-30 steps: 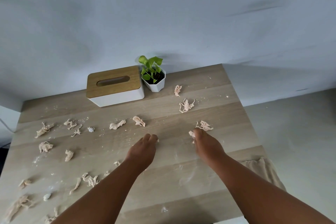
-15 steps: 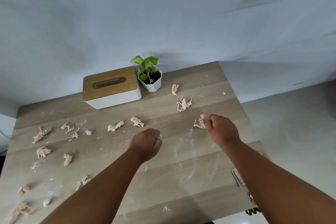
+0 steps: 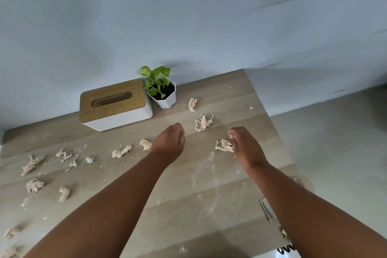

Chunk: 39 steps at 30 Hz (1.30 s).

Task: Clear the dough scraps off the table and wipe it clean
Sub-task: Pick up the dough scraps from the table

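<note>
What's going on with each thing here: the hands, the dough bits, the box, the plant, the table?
Left hand: fingers curled, above the table; contents hidden.
Right hand: fingers curled on a pale stringy dough scrap.
Other pinkish dough scraps: scattered, not yet collected.
White tissue box with wooden lid: upright, no tissue showing.
Small green plant in white pot: upright.
Light wooden table: flour-smeared, unwiped.

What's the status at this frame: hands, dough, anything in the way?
Right hand pinching a dough scrap. Left hand curled, contents hidden. Many scraps over the table. Tissue box and plant pot at the back edge.
</note>
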{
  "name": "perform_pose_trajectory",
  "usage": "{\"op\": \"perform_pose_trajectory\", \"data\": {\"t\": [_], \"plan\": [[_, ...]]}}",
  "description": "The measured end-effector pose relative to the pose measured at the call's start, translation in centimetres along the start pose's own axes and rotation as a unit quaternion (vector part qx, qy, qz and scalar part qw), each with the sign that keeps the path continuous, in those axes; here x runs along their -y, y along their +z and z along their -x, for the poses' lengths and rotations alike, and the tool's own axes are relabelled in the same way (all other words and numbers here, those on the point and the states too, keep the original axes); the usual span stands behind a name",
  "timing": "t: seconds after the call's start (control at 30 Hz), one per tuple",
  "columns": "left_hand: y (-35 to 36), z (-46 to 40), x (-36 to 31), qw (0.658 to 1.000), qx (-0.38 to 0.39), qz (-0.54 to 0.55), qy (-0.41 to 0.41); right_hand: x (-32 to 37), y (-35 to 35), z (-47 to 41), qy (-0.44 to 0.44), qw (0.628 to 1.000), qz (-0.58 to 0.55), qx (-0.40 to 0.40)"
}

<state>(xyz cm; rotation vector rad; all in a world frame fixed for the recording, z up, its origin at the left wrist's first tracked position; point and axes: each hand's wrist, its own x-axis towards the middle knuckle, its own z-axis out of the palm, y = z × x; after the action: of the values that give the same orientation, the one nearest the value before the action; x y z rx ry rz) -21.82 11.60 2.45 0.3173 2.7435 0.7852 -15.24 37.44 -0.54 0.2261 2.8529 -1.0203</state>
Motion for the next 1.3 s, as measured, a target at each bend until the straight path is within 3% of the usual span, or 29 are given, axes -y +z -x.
{"op": "perform_pose_trajectory", "data": {"t": [0.37, 0.67, 1.0, 1.13, 1.3], "plan": [[1.0, -5.5, -0.3, 1.0, 0.006, -0.031, 0.001, -1.6, 1.2, -1.8, -0.026, 0.998, 0.046, -0.031], [2.6, -10.1, -0.1, 0.997, -0.024, -0.075, 0.002, -1.9, 3.0, -1.9, -0.12, 0.973, 0.162, -0.109], [4.0, -13.4, -0.1, 0.989, -0.006, -0.147, 0.008, -3.6, 5.0, -1.7, -0.2, 0.945, 0.238, -0.098], [4.1, -13.1, -0.3, 0.989, -0.011, -0.15, 0.01, -4.0, 5.4, -2.0, -0.231, 0.934, 0.244, -0.122], [4.1, -11.4, 0.1, 0.994, -0.001, -0.11, -0.013, -3.6, 4.2, -3.1, -0.283, 0.923, 0.245, -0.089]]}}
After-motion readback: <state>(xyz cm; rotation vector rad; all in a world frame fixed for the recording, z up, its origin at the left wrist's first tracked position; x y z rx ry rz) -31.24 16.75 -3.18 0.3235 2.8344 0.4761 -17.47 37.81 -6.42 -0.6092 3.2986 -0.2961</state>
